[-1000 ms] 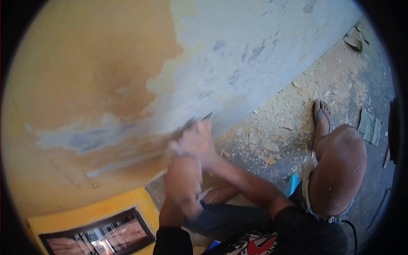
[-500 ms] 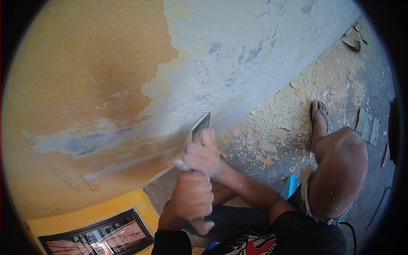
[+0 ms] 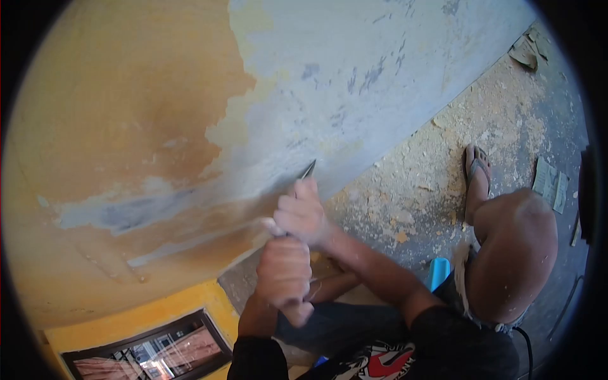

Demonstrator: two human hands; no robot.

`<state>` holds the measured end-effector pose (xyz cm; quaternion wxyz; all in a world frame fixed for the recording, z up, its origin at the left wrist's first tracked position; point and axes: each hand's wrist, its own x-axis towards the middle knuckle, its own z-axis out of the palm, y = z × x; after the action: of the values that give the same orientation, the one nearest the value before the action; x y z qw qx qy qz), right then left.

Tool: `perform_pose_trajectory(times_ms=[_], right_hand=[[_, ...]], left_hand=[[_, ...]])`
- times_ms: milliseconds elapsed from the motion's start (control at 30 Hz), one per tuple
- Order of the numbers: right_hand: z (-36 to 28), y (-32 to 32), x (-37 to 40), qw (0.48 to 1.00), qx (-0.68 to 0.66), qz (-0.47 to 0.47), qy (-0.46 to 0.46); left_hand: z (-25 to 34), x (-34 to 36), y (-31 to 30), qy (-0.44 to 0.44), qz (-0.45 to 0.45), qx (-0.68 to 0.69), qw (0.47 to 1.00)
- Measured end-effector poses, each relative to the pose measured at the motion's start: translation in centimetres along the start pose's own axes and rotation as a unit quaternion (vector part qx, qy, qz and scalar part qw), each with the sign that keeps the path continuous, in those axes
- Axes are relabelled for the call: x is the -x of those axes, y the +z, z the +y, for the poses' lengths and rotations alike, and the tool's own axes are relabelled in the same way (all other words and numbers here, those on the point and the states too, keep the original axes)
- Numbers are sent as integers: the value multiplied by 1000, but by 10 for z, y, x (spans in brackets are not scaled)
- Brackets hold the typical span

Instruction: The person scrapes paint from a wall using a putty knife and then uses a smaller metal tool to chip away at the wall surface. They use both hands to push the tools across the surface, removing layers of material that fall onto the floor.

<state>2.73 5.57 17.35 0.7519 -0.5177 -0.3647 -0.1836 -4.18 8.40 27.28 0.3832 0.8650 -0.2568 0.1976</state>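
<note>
My right hand [image 3: 299, 214] is closed around a scraper [image 3: 309, 168], and only its thin metal blade shows past my fingers. That blade meets the pale, stripped part of the wall [image 3: 285, 120]. Just below, my left hand [image 3: 284, 269] is closed too, stacked against the right one on the same tool. Fingers hide the handle. Orange-yellow paint [image 3: 145, 95] still covers the wall to the left, with a ragged edge and worn streaks.
Paint flakes [image 3: 405, 190] litter the floor along the wall's foot. My sandalled foot [image 3: 476, 164] and bent knee [image 3: 516, 247] are on the right. A light-blue object [image 3: 438, 272] lies beside my thigh, a folded paper [image 3: 550, 183] farther right. A dark-framed opening [image 3: 152, 351] sits lower left.
Both hands and the scraper have shifted slightly up and left in view. The blade has turned and appears nearly edge-on. Both hands keep their grip.
</note>
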Motion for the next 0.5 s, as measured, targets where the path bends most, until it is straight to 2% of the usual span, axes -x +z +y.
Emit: perform_pose_trajectory(times_ms=[67,133,167,233,267,367,400,433,500], right_hand=[[4,0,1,999,24,-16,-15],[-14,2,2,999,3,36,3],[2,4,0,999,3,39,-4],[18,7,10,998,45,-9,37],[17,5,12,997,40,-17,58],[-24,-16,-5,1000,-13,21,-3],[-11,-10,3,999,16,-21,-33],[-3,-5,8,999,13,-22,-27],[15,-4,2,999,41,7,22]], left_hand=[[-6,3,3,-1,-8,4,1000],[6,4,12,50,74,-17,996],[-6,3,7,57,73,-19,996],[-14,6,-3,-88,-8,-8,996],[-12,0,4,-106,59,-27,992],[23,49,10,-118,63,-53,990],[32,60,10,-128,66,-70,987],[25,39,12,-135,65,-71,986],[-17,-5,15,-40,78,3,996]])
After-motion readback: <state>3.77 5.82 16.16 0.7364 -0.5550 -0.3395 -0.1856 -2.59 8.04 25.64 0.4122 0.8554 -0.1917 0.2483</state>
